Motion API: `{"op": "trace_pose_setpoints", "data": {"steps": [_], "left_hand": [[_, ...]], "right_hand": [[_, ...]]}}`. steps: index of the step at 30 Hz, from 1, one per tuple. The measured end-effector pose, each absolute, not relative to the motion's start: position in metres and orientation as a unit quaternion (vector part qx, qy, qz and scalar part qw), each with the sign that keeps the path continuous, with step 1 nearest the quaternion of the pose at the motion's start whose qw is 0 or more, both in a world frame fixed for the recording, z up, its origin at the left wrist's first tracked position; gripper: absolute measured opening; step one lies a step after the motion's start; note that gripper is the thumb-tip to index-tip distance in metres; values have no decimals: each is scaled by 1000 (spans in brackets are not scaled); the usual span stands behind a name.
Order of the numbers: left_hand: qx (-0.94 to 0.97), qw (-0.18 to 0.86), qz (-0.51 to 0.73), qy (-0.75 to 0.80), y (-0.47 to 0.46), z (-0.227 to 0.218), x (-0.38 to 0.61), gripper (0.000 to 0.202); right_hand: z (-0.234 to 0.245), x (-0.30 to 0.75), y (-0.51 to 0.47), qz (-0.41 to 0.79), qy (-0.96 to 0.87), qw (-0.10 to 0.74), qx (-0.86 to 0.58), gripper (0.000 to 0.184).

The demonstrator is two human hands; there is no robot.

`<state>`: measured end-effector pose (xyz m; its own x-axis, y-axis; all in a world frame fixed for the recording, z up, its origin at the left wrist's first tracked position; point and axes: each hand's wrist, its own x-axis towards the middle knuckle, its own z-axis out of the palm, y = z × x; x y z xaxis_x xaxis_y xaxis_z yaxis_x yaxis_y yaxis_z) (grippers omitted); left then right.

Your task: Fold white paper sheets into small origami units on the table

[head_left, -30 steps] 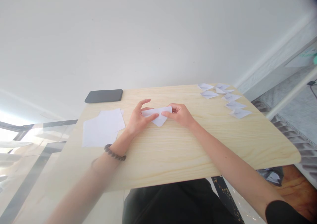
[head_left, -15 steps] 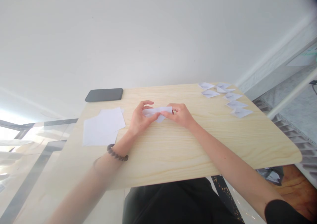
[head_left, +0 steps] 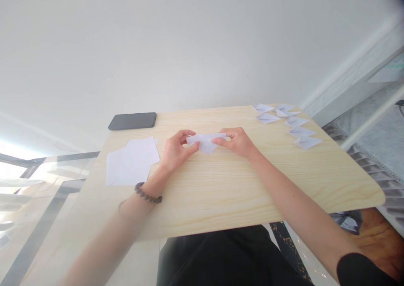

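A folded piece of white paper (head_left: 206, 144) is held above the middle of the table, with a straight band along its top and a triangular flap pointing down. My left hand (head_left: 177, 150) pinches its left end between thumb and fingers. At the right end, my right hand (head_left: 237, 142) grips the paper, its thumb lying on the near face. The fingertips behind the paper are partly hidden. To the left of my left hand lie loose white paper sheets (head_left: 129, 164), overlapping one another.
Several folded white paper pieces (head_left: 304, 142) sit at the table's far right corner. A dark phone (head_left: 132, 121) lies at the back left of the light wooden table (head_left: 202, 197). A white wall (head_left: 202, 46) rises behind it. Below the right edge is a dark bag (head_left: 349, 222).
Both hands have shifted slightly right and away from me with the paper. My thumbs have moved apart toward its ends, and more of the downward triangular flap shows.
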<state>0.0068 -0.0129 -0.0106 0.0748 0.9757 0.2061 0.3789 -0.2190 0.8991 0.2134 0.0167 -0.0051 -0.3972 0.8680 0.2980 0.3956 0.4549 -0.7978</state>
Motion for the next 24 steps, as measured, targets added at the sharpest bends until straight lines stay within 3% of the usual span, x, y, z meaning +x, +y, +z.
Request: {"op": "trace_pose_setpoints", "data": {"steps": [10,19,24], "left_hand": [[612,435,417,512,-12,-10,-2,37],[620,532,402,412,-9,-12,-5,29],[628,465,409,471,-11,-15,6,33]], "right_hand": [[-3,231,24,370,-757,335,-422,38],[-10,229,25,396,-740,322,-438,39],[-8,214,17,384,-749,331,-426,36]]}}
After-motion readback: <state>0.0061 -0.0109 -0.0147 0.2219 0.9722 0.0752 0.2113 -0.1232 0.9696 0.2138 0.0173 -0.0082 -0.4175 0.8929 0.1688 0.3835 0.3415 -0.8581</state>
